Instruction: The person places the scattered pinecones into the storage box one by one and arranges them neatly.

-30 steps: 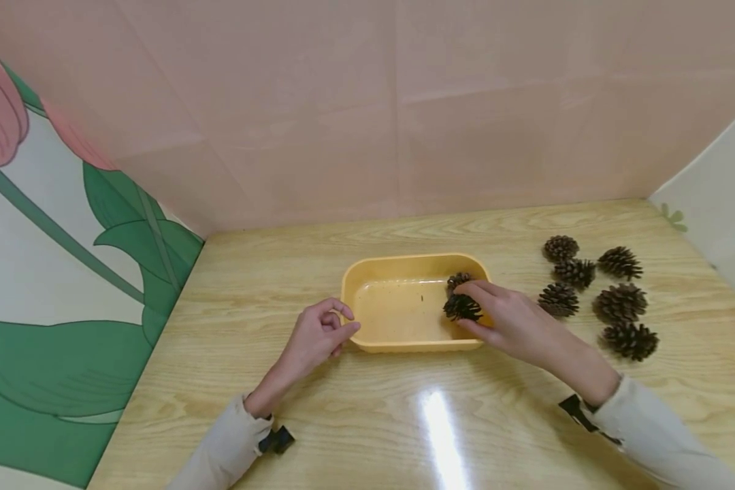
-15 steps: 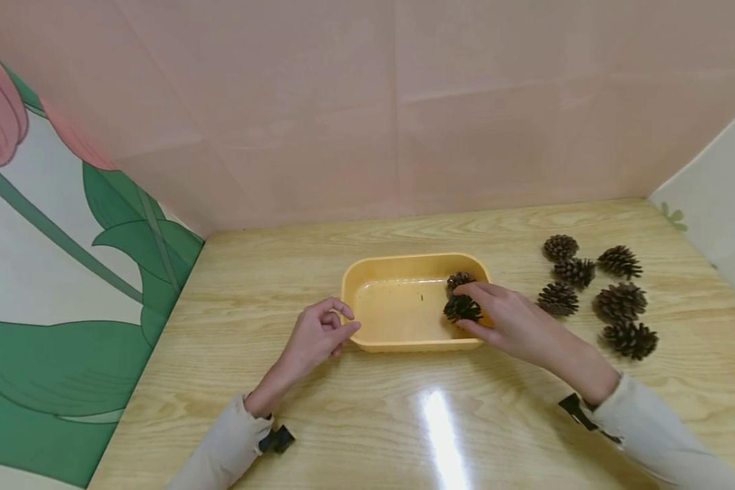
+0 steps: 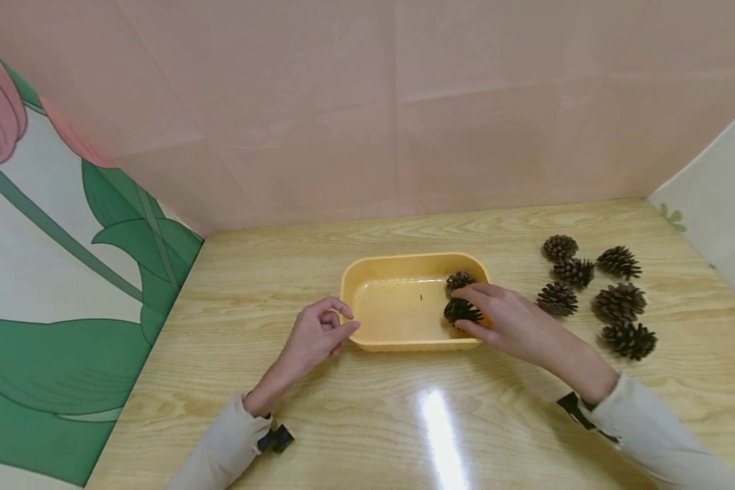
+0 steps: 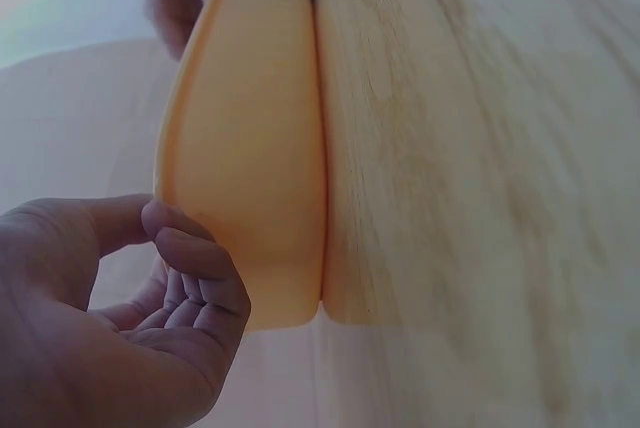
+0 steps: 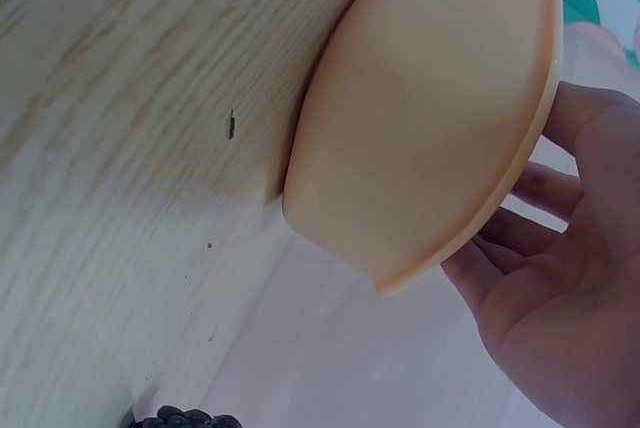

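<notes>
A yellow plastic tub stands on the wooden table. My left hand pinches the tub's rim at its left end; in the left wrist view the thumb and forefinger meet at the edge of the tub wall. Over the right end reaches my right hand, thumb and fingers around a dark brown pine cone low inside the tub. Just behind it lies another pine cone. The tub wall hides the held cone and the fingertips in the right wrist view.
Several loose pine cones lie on the table right of the tub. A pinkish wall covering rises behind, with a flower-painted panel on the left and a white one on the right.
The pine cone in my right hand has sunk very slightly and turned a little within the tub. Both hands have otherwise barely moved.
</notes>
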### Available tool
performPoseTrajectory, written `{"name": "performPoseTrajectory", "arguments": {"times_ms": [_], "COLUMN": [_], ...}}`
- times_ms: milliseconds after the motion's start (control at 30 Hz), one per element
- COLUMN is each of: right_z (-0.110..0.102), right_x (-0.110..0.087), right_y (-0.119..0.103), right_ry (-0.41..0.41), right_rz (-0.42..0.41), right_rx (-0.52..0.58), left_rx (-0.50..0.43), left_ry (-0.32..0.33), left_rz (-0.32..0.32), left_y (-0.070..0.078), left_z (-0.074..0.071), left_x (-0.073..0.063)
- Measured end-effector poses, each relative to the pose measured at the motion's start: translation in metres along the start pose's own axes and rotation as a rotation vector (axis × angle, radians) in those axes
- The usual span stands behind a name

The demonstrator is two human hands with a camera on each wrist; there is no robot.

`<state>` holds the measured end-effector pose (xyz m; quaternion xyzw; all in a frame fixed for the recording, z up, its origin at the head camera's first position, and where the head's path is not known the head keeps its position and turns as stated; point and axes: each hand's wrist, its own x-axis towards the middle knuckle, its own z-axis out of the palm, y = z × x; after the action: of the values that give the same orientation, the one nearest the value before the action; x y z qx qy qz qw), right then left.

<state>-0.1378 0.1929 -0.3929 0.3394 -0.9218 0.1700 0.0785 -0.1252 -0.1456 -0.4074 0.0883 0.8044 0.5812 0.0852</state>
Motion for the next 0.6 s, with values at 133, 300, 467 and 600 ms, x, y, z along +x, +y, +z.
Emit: {"name": "performPoseTrajectory", "arguments": {"times_ms": [133, 300, 467, 600], "right_z": [-0.0009, -0.0021, -0.0042, -0.0075], "right_x": [0.0005, 0.0016, 0.0019, 0.0005], "right_y": [-0.0016, -0.0038, -0.0057, -0.0063], "right_ry": [0.001, 0.003, 0.015, 0.062], "right_rz": [-0.013, -0.030, -0.041, -0.067], "right_rx": [0.001, 0.000, -0.009, -0.022], "left_rx": [-0.008, -0.016, -0.018, -0.018], "left_ry": [0.008, 0.013, 0.011, 0.007], "left_rz": [0.009, 0.034, 0.040, 0.034], "left_y": [-0.0080, -0.0103, -0.0090, -0.0086], "left_z": [-0.0004, -0.0012, -0.0013, -0.0010], "left_x": [0.0023, 0.0018, 0.0009, 0.0009]}}
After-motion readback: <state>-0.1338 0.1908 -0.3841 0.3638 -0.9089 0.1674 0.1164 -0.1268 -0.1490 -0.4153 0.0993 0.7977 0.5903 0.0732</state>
